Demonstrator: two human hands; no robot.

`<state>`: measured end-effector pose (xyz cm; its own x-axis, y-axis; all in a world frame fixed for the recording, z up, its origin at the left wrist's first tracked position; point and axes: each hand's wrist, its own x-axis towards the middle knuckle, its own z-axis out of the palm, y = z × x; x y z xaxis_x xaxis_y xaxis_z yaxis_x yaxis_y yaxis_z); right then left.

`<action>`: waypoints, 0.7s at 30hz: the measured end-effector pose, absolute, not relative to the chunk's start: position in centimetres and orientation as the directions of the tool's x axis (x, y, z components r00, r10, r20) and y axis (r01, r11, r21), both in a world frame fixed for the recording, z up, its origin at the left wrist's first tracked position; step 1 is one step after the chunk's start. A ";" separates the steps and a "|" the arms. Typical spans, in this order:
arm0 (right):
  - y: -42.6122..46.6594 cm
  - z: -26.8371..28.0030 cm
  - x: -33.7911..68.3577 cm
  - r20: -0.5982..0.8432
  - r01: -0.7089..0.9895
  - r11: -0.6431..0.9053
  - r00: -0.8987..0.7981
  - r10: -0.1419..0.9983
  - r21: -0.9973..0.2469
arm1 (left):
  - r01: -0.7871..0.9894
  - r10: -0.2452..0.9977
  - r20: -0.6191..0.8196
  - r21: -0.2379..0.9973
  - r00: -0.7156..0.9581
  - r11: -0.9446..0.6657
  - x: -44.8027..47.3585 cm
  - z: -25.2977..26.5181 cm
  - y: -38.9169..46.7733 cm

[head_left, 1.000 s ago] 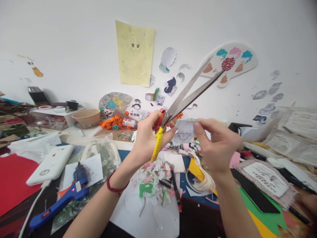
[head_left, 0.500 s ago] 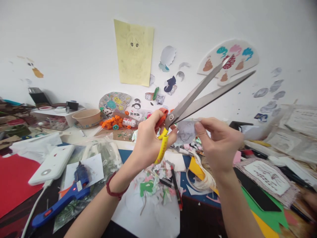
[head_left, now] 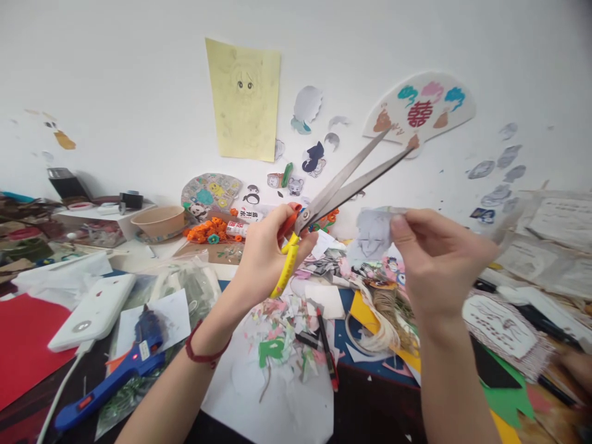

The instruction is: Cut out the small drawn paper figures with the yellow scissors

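Note:
My left hand [head_left: 271, 246] grips a pair of scissors [head_left: 333, 191] by its orange and yellow handles. The long blades stand a little apart and point up and to the right, with nothing between them. My right hand [head_left: 435, 265] pinches a small cut-out piece of paper [head_left: 371, 235] between thumb and fingers. Faint pencil lines show on that paper. It hangs to the right of the scissors, apart from the blades. Below my hands, a white sheet [head_left: 272, 407] carries a heap of paper scraps [head_left: 277, 333] and a dark pen [head_left: 327, 351].
At the left lie a blue glue gun [head_left: 134, 370], a white power bank [head_left: 92, 311] with a cable, and red paper [head_left: 32, 345]. A round bowl [head_left: 158, 222] stands behind them. Cord [head_left: 374, 327] lies right of the scraps. Drawings and a paper fan [head_left: 420, 111] hang on the wall.
My right hand has moved right with the paper, away from the scissors. The scissors have shifted slightly left, and their blades are closer together and point lower.

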<state>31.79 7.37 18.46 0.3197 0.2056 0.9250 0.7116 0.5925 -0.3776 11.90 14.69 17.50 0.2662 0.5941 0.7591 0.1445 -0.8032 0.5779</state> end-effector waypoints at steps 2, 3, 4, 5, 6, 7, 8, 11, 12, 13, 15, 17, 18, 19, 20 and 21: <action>7.4 18.4 31.7 0.930 0.723 0.585 0.296 0.219 -0.368 | 0.204 0.591 0.758 0.554 0.278 -0.807 11.8 17.6 14.8; 7.4 18.4 31.7 0.932 0.727 0.583 0.285 0.225 -0.363 | 0.225 0.588 0.752 0.543 0.298 -0.809 11.7 17.7 14.9; 7.4 18.4 31.8 0.934 0.733 0.579 0.276 0.228 -0.358 | 0.243 0.584 0.745 0.531 0.322 -0.812 11.5 17.9 15.0; 7.4 18.4 31.8 0.936 0.742 0.571 0.267 0.230 -0.352 | 0.260 0.578 0.740 0.516 0.344 -0.816 11.3 18.1 15.2; 7.4 18.4 32.0 0.938 0.755 0.558 0.256 0.233 -0.345 | 0.281 0.573 0.734 0.500 0.363 -0.819 11.0 18.3 15.4; 7.4 18.4 32.2 0.941 0.771 0.542 0.243 0.234 -0.334 | 0.306 0.573 0.730 0.486 0.374 -0.819 10.6 18.5 15.7; 7.4 18.5 32.4 0.946 0.788 0.527 0.227 0.230 -0.317 | 0.336 0.573 0.727 0.468 0.379 -0.817 10.1 18.7 16.0; 7.2 18.7 33.1 0.961 0.836 0.485 0.169 0.219 -0.257 | 0.457 0.553 0.687 0.345 0.472 -0.820 8.2 19.1 17.1; 7.1 18.8 33.2 0.965 0.853 0.466 0.150 0.215 -0.236 | 0.507 0.532 0.693 0.272 0.487 -0.818 7.5 19.2 17.5; 6.9 18.9 33.4 0.968 0.869 0.446 0.132 0.211 -0.215 | 0.560 0.532 0.682 0.212 0.502 -0.801 6.9 19.2 17.8; 6.7 19.0 33.5 0.973 0.895 0.411 0.093 0.213 -0.175 | 0.626 0.555 0.641 0.146 0.530 -0.766 5.9 19.2 18.2; 6.5 19.1 33.4 0.974 0.910 0.392 0.049 0.223 -0.136 | 0.631 0.581 0.552 0.122 0.599 -0.766 5.5 19.1 18.3; 6.4 19.2 33.3 0.973 0.915 0.386 0.027 0.231 -0.117 | 0.623 0.583 0.519 0.118 0.625 -0.773 5.5 19.0 18.3; 6.3 19.2 33.2 0.971 0.919 0.381 0.007 0.240 -0.101 | 0.615 0.580 0.499 0.113 0.644 -0.781 5.7 18.9 18.1; 6.3 19.2 33.0 0.968 0.923 0.375 -0.010 0.251 -0.088 | 0.608 0.574 0.492 0.108 0.655 -0.786 6.0 18.9 17.9; 6.3 19.2 32.9 0.965 0.926 0.369 -0.024 0.261 -0.077 | 0.605 0.569 0.490 0.101 0.661 -0.790 6.3 18.8 17.7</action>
<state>32.85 6.26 19.16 -0.0240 0.2608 0.9651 0.9262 0.3690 -0.0767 6.29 17.74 18.83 0.6605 0.5685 0.4904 0.6050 -0.7898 0.1008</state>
